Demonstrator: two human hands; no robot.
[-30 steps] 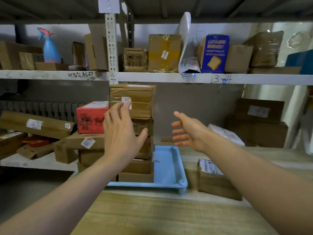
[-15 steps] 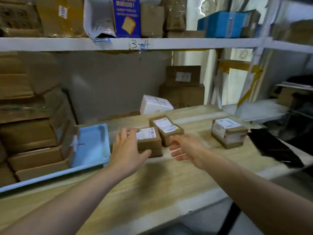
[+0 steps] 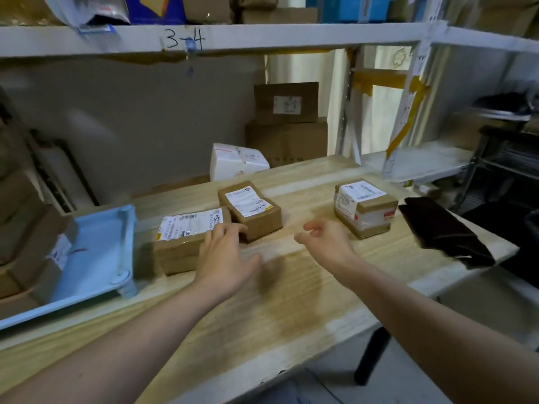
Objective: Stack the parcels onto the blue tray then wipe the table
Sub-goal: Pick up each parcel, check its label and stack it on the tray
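Note:
The blue tray (image 3: 99, 258) lies at the left of the wooden table (image 3: 280, 298), with brown parcels stacked on its left part (image 3: 26, 237). Three labelled brown parcels rest on the table: one beside the tray (image 3: 183, 243), one just behind it (image 3: 250, 211), one to the right (image 3: 364, 208). My left hand (image 3: 226, 255) hovers open at the right end of the nearest parcel, fingertips at its top edge. My right hand (image 3: 323, 243) is open and loosely curled above the bare table between the middle and right parcels. A dark cloth (image 3: 443, 231) lies at the table's right end.
A white parcel (image 3: 236, 161) sits at the back edge of the table, with large brown cartons (image 3: 287, 123) behind it. An overhead shelf marked "3-4" (image 3: 186, 39) carries more boxes. Metal racking (image 3: 495, 158) stands to the right.
The view swung right from the tall stack on the tray to the table. Both hands dropped from beside the stack toward the loose parcels; the left hand now sits at the nearest one.

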